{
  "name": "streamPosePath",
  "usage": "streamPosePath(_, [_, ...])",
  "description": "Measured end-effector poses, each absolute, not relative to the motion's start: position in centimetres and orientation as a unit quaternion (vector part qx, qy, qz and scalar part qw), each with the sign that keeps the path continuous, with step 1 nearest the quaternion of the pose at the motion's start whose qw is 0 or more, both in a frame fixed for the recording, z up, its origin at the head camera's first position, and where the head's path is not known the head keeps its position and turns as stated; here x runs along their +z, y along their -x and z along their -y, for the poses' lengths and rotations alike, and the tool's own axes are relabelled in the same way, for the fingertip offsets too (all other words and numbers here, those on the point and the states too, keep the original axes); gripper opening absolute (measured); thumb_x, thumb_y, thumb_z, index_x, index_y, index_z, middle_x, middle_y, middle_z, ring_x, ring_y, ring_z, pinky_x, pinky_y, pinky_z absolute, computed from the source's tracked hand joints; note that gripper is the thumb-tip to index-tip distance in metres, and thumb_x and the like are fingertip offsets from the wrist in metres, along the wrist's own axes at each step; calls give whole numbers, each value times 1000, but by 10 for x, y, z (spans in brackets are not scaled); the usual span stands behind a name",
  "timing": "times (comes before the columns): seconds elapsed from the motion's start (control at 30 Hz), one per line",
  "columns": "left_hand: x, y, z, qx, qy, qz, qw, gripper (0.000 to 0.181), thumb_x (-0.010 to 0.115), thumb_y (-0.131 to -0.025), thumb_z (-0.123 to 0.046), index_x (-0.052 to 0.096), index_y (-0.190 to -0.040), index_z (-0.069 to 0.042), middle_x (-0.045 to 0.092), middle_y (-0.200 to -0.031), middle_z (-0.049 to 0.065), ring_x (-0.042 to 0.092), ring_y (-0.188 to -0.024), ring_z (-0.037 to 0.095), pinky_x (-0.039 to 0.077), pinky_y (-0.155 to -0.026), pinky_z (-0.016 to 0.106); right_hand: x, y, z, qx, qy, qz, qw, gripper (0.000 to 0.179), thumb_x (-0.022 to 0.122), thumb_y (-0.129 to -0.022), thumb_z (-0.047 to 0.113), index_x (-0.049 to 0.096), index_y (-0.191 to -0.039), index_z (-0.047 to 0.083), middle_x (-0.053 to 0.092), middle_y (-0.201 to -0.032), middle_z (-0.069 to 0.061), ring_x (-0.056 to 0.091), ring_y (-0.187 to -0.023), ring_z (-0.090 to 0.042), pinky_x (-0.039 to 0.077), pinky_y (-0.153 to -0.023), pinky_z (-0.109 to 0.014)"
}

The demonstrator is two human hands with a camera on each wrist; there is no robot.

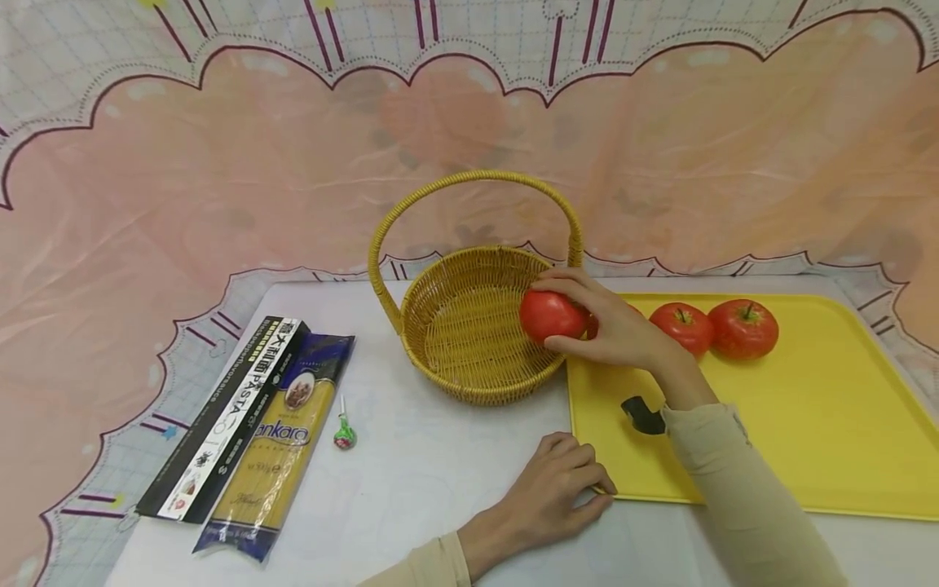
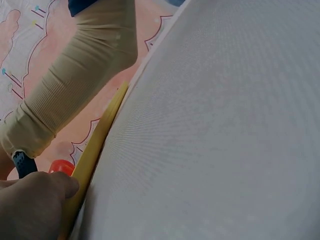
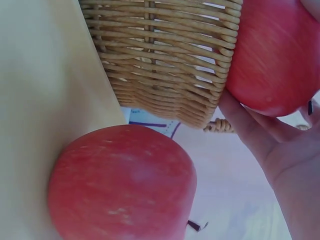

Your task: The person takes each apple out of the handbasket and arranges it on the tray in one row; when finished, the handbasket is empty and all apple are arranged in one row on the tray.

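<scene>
In the head view my right hand (image 1: 616,326) grips a red apple (image 1: 550,316) at the right rim of the yellow wicker basket (image 1: 480,391). The right wrist view has this apple (image 3: 277,55) against the basket's woven side (image 3: 165,60), fingers curved around it. Another apple (image 3: 122,185) sits close by on the tray. My left hand (image 1: 550,493) holds the near left corner of the yellow tray (image 1: 822,424), fingertips and thumb at its edge. Two apples, one here (image 1: 743,328) and one beside it (image 1: 682,326), stand at the tray's back; a further one is mostly hidden behind my right hand.
Left of the basket lie a black and white pasta box (image 1: 227,416), an Ankara spaghetti pack (image 1: 282,448) overlapping it, and a green-wrapped lollipop (image 1: 344,432). The basket's tall handle (image 1: 477,175) arches over its opening. A patterned cloth (image 1: 308,179) hangs behind the white table (image 1: 396,489).
</scene>
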State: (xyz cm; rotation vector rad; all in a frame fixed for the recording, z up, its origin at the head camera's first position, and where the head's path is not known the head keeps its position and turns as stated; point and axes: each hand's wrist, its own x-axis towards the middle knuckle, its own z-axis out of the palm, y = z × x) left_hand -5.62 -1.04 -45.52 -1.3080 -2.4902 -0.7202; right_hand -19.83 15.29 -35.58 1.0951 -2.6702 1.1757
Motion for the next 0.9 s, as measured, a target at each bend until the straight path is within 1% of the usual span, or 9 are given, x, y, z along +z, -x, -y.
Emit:
streamPosePath(0.1, [-455, 58, 9, -239, 451, 850, 132, 4, 65, -87, -31, 67, -89, -28, 50, -79, -15, 43, -84, 1, 35, -101, 30, -357, 195, -159, 394, -344, 852, 29, 65, 76, -78, 34, 44, -135, 38, 33, -148, 7, 40, -130, -17, 45, -96, -52])
streamPosePath(0.3, [-457, 58, 10, -248, 451, 848, 129, 4, 69, -85, -30, 67, -88, -29, 50, -79, -16, 45, -85, 1, 35, -101, 30, -362, 185, -171, 409, -321, 852, 63, 71, 79, -76, 25, 43, -137, 35, 33, -147, 8, 38, -131, -18, 40, -99, -56])
streamPosePath(0.53, [-460, 55, 14, -248, 451, 848, 127, 4, 69, -85, -30, 65, -87, -30, 48, -79, -17, 42, -85, 0, 35, -101, 30, -364, 179, -177, 402, -312, 858, 77, 70, 78, -77, 25, 43, -137, 34, 36, -145, 8, 42, -129, -19, 42, -99, -55])
streamPosePath(0.7, [-460, 56, 12, -264, 449, 845, 122, 4, 68, -85, -28, 65, -88, -29, 49, -80, -16, 42, -84, 1, 35, -102, 30, -362, 179, -182, 396, -314, 858, 89, 72, 79, -76, 23, 43, -138, 32, 37, -144, 7, 42, -128, -19, 42, -99, -54])
streamPosePath(0.8, [-459, 56, 11, -275, 443, 846, 112, 5, 69, -85, -27, 66, -89, -28, 50, -79, -15, 42, -83, 2, 34, -102, 30, -361, 179, -184, 398, -313, 858, 84, 74, 79, -76, 23, 41, -139, 32, 36, -146, 7, 42, -128, -20, 41, -99, -54])
streamPosePath(0.9, [-458, 55, 11, -278, 443, 846, 109, 5, 69, -85, -27, 66, -89, -27, 49, -78, -15, 42, -82, 2, 34, -103, 30, -360, 177, -189, 402, -293, 864, 79, 74, 79, -76, 24, 40, -139, 35, 35, -147, 9, 41, -128, -20, 41, -99, -55])
